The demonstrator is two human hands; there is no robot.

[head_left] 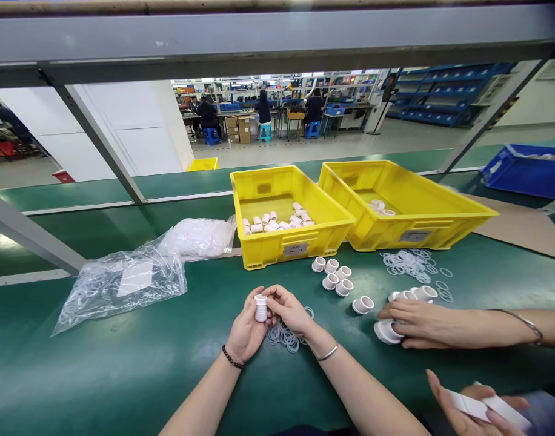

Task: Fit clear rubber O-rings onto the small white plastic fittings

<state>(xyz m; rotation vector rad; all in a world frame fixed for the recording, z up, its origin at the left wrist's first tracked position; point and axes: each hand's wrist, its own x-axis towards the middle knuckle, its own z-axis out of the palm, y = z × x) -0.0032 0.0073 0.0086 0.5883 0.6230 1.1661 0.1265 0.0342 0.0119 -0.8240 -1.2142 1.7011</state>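
Observation:
A small white ribbed plastic fitting (pixel 260 309) stands upright between my hands, above the green table. My left hand (pixel 246 332) is closed around its left side. From the right, my right hand (pixel 289 307) pinches the same fitting with thumb and fingers; whether a ring is also in those fingers is hidden. Beneath my right hand lies a loose pile of thin translucent rings (pixel 284 338), partly covered by it. Several white plastic collars (pixel 331 281) stand grouped on the table, and a single collar (pixel 363 304) sits nearer the co-worker.
A yellow bin (pixel 295 249) holds several white fittings; another yellow bin (pixel 423 233) stands beside it. Bagged rings (pixel 136 278) lie at left. At right, a co-worker's hand (pixel 436 324) touches white collars, and their other hand (pixel 468 406) holds white pieces. More rings (pixel 407 265) lie behind.

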